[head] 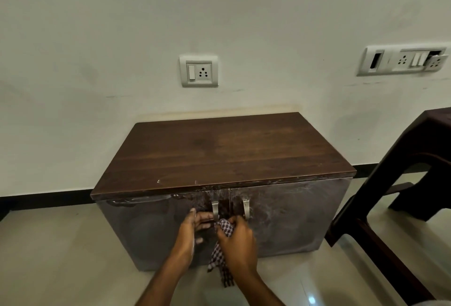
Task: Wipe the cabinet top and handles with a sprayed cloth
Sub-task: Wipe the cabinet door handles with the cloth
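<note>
A low dark wooden cabinet (219, 152) stands against the wall, with two doors and two metal handles. My right hand (238, 241) is closed around a checked cloth (220, 260), pressing it at the foot of the left handle (215, 209); the cloth's tail hangs down below the hand. My left hand (192, 228) rests against the left door beside that handle, its fingers curled near the handle's lower end. The right handle (246, 208) is free. Wet streaks show on both door fronts.
A dark plastic chair (400, 183) stands close to the cabinet's right side. Two socket plates, one (199, 70) above the cabinet and one (402, 60) at the right, are set in the wall. Pale floor tiles (61, 257) spread around the cabinet.
</note>
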Motion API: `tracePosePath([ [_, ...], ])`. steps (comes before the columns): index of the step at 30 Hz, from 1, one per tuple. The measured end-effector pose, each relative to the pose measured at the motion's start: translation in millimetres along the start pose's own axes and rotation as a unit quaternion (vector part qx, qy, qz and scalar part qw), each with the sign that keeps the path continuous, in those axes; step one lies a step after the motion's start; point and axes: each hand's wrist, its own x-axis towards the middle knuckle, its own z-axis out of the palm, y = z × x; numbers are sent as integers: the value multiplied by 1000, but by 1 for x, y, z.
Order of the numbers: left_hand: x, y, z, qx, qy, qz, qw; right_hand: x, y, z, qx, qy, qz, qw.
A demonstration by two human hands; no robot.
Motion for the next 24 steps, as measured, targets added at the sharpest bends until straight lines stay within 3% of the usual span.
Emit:
tracePosePath([
  [4,-1,2,0,-3,4,1,1000,-1,0,2,-1,5,-22,1000],
  [8,-4,4,1,-4,6,2,1000,2,-4,3,25,-5,44,999],
  [14,-8,7,6,0,28,20,999,-1,6,-2,143,-41,23,989],
  [18,-16,7,21,-28,145,85,985,-4,3,-25,223,2,6,975],
  [21,-30,11,33,23,268,140,953,-6,1,-44,243,45,5,969],
  [24,-42,13,48,44,254,244,935,-3,4,-57,253,113,19,961],
])
